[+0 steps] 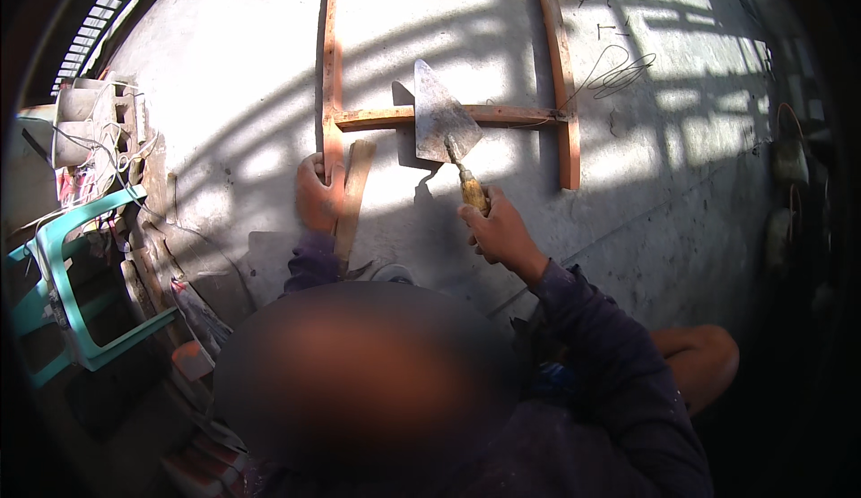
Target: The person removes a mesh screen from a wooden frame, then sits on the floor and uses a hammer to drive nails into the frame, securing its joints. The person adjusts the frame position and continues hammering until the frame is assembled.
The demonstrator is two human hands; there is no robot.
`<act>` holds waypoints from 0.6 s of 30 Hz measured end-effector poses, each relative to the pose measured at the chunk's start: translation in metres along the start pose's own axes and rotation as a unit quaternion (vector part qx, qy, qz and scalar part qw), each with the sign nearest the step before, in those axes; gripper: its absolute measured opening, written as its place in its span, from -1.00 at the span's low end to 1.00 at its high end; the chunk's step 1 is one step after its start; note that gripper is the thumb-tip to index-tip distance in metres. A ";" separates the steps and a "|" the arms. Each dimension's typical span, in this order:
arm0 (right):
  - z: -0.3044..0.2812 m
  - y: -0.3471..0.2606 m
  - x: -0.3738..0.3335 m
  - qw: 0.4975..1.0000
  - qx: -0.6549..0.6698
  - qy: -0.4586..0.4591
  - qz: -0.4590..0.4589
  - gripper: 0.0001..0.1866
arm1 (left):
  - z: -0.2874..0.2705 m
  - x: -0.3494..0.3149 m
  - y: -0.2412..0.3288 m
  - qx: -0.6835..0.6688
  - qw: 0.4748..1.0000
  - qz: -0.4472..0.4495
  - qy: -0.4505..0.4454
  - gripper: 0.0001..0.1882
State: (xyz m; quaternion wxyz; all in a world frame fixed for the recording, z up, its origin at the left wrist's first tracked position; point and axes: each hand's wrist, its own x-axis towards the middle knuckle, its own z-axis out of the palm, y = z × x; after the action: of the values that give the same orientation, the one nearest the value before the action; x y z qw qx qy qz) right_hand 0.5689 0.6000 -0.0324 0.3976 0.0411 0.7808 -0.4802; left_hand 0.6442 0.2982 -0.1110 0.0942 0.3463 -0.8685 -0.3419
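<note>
My right hand is wrapped round the wooden handle of a trowel. The trowel's grey triangular blade points away from me, over the crosspiece of a reddish wooden frame. Two long bars joined by that crosspiece make up the frame, which lies on the concrete. At the near end of its left bar, my left hand has its fingers closed round the wood. A short loose wooden strip lies just right of that hand. Whether the blade touches the crosspiece, I cannot tell.
A coil of thin wire lies right of the frame. On the left are an overturned turquoise plastic chair, concrete hollow blocks with tangled cord, and scrap wood. Dark containers stand at the right edge. Bar-like shadows cross the concrete.
</note>
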 end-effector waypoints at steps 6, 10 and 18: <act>0.009 0.005 0.002 0.986 -0.117 0.075 -0.095 -0.58 | 0.015 0.061 0.001 0.093 0.988 0.126 0.004 -0.54; 0.007 0.007 -0.011 0.990 -0.070 0.099 -0.078 -0.56 | 0.036 0.067 -0.003 0.133 0.982 0.131 0.026 -0.47; -0.036 -0.002 -0.025 0.961 0.204 0.171 0.079 -0.61 | 0.042 0.065 -0.012 0.127 0.980 0.144 0.047 -0.42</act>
State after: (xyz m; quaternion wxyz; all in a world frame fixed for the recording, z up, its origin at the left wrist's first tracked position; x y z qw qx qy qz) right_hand 0.5637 0.6351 -0.0061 0.2785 0.2641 0.7169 -0.5820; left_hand 0.5853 0.2709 -0.1547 0.1386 0.2427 -0.9402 -0.1945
